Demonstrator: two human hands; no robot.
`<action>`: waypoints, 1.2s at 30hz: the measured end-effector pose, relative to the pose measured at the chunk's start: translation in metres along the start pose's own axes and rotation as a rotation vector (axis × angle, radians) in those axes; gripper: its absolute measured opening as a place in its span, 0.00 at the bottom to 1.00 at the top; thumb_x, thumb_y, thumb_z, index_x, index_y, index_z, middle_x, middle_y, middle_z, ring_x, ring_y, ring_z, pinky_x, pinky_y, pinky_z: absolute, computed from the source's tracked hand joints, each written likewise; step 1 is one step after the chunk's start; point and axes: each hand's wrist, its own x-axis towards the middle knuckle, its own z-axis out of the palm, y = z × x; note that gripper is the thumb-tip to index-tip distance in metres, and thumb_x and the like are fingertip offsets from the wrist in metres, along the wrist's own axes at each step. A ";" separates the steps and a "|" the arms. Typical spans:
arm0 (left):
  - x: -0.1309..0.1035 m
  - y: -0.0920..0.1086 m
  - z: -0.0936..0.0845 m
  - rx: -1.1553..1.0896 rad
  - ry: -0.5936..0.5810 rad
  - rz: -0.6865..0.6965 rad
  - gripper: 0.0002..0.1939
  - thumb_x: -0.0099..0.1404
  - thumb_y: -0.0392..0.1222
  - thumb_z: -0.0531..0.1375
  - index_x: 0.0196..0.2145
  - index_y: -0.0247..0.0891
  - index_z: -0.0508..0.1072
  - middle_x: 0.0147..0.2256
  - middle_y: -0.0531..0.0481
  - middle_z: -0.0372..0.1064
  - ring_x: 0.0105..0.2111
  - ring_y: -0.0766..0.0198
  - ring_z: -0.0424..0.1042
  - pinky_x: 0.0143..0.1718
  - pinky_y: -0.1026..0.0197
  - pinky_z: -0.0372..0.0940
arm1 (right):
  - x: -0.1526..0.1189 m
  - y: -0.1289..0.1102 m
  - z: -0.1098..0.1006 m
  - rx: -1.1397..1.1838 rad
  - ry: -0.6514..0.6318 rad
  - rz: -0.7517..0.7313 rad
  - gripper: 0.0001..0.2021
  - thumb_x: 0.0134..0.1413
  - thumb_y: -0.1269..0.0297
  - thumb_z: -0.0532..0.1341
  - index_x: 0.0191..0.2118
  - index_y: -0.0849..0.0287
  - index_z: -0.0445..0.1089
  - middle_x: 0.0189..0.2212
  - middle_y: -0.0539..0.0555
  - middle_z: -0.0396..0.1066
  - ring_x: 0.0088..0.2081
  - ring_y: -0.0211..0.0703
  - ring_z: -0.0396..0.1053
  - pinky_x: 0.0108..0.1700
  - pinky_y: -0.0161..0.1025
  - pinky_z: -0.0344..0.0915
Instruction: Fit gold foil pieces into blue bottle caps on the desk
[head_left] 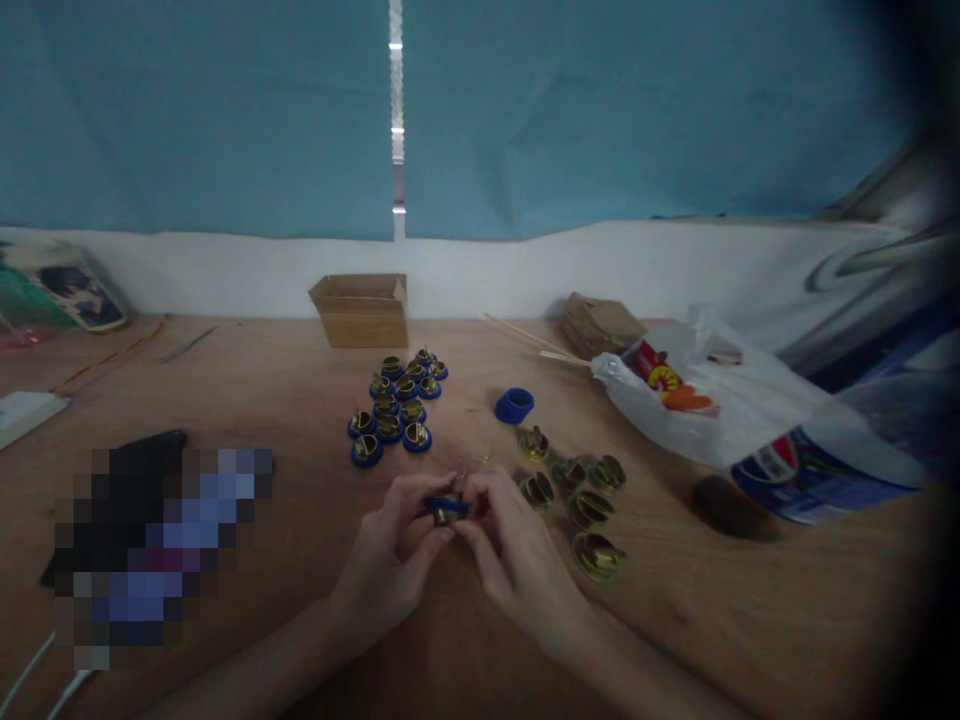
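Observation:
Between the fingertips of both hands sits a brass fitting with a blue ring (448, 507) around it. My left hand (390, 545) pinches it from the left and my right hand (514, 545) from the right; the fingers partly hide it. Ahead and slightly left stand several brass fittings with blue rings (388, 428) in a loose cluster. Near my right hand lie several plain brass fittings (590, 510), with no blue on them. A short stack of blue rings (514, 405) rests on the wooden table (285, 390) beyond these.
An open cardboard box (366, 325) stands at the back, and a brown package (600, 322) further right. On the right lie a white plastic bag (675, 425) with sticks and a Pepsi-labelled bottle (817, 480). At left are a blurred-out dark object (135, 500) and a white block (30, 412).

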 end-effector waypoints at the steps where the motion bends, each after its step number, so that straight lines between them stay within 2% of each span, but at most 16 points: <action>1: -0.001 -0.001 0.000 0.033 0.009 0.021 0.20 0.65 0.31 0.57 0.52 0.45 0.60 0.52 0.44 0.70 0.52 0.57 0.72 0.51 0.53 0.70 | 0.000 0.001 0.000 -0.014 -0.004 -0.015 0.09 0.57 0.79 0.51 0.38 0.57 0.56 0.36 0.54 0.61 0.37 0.45 0.62 0.38 0.41 0.62; 3: -0.001 -0.002 -0.001 0.121 0.028 0.083 0.20 0.65 0.29 0.56 0.52 0.45 0.60 0.54 0.43 0.68 0.54 0.57 0.71 0.52 0.52 0.69 | 0.000 0.002 0.001 -0.049 -0.009 -0.047 0.09 0.57 0.79 0.50 0.38 0.57 0.56 0.36 0.55 0.60 0.37 0.45 0.61 0.38 0.42 0.62; 7: 0.001 0.001 -0.005 0.328 0.078 0.248 0.16 0.64 0.28 0.58 0.47 0.42 0.66 0.55 0.42 0.65 0.56 0.56 0.68 0.54 0.52 0.67 | -0.002 0.004 0.001 -0.110 -0.031 -0.066 0.09 0.57 0.79 0.50 0.39 0.57 0.55 0.36 0.55 0.59 0.36 0.46 0.60 0.37 0.42 0.62; 10: 0.003 0.004 -0.009 0.440 0.096 0.366 0.16 0.63 0.25 0.57 0.47 0.40 0.67 0.52 0.42 0.68 0.53 0.60 0.70 0.53 0.57 0.68 | -0.002 0.004 0.000 -0.137 -0.026 -0.054 0.09 0.57 0.79 0.50 0.38 0.57 0.55 0.35 0.55 0.59 0.36 0.46 0.60 0.36 0.42 0.62; 13: 0.004 0.005 -0.011 0.535 0.091 0.400 0.17 0.63 0.24 0.56 0.47 0.39 0.68 0.49 0.44 0.71 0.52 0.62 0.71 0.53 0.61 0.68 | -0.001 0.005 -0.002 -0.161 -0.021 -0.068 0.09 0.57 0.79 0.50 0.38 0.57 0.56 0.35 0.55 0.59 0.36 0.46 0.60 0.36 0.43 0.62; 16: 0.004 0.003 -0.012 0.567 0.108 0.377 0.16 0.64 0.25 0.57 0.46 0.40 0.68 0.48 0.46 0.74 0.49 0.63 0.74 0.52 0.61 0.69 | -0.002 0.006 -0.001 -0.196 -0.016 -0.082 0.09 0.57 0.79 0.50 0.38 0.58 0.57 0.35 0.56 0.60 0.36 0.47 0.61 0.37 0.44 0.63; 21: 0.004 0.002 -0.012 0.537 0.110 0.260 0.14 0.64 0.25 0.55 0.43 0.41 0.67 0.48 0.48 0.75 0.45 0.63 0.77 0.47 0.62 0.73 | -0.003 0.002 0.001 -0.271 -0.014 -0.086 0.06 0.59 0.76 0.52 0.38 0.58 0.59 0.35 0.56 0.63 0.37 0.48 0.63 0.37 0.45 0.65; 24: 0.003 0.001 -0.011 0.490 0.092 0.160 0.14 0.64 0.25 0.53 0.43 0.42 0.64 0.51 0.47 0.74 0.47 0.61 0.77 0.46 0.60 0.73 | -0.003 -0.002 0.000 -0.291 0.001 -0.101 0.04 0.61 0.73 0.54 0.40 0.57 0.60 0.36 0.56 0.64 0.38 0.48 0.65 0.38 0.45 0.66; 27: 0.001 -0.002 -0.010 0.408 0.082 0.076 0.15 0.63 0.25 0.52 0.44 0.42 0.61 0.52 0.45 0.73 0.50 0.59 0.74 0.47 0.58 0.73 | -0.003 -0.006 -0.001 -0.257 0.024 -0.129 0.06 0.61 0.73 0.55 0.42 0.57 0.61 0.38 0.56 0.65 0.41 0.47 0.66 0.41 0.44 0.67; 29: 0.001 -0.003 -0.009 0.355 0.085 0.043 0.15 0.63 0.26 0.52 0.43 0.42 0.60 0.51 0.43 0.74 0.49 0.58 0.75 0.46 0.57 0.74 | -0.002 -0.008 -0.001 -0.228 0.034 -0.132 0.07 0.61 0.73 0.56 0.44 0.56 0.60 0.40 0.56 0.65 0.43 0.47 0.66 0.42 0.44 0.68; 36: 0.003 0.003 -0.007 0.254 0.079 -0.014 0.12 0.64 0.30 0.55 0.42 0.43 0.58 0.42 0.45 0.79 0.43 0.57 0.79 0.36 0.61 0.76 | 0.000 -0.007 -0.002 -0.191 0.060 -0.004 0.10 0.60 0.70 0.57 0.46 0.58 0.58 0.45 0.62 0.64 0.48 0.53 0.65 0.43 0.50 0.68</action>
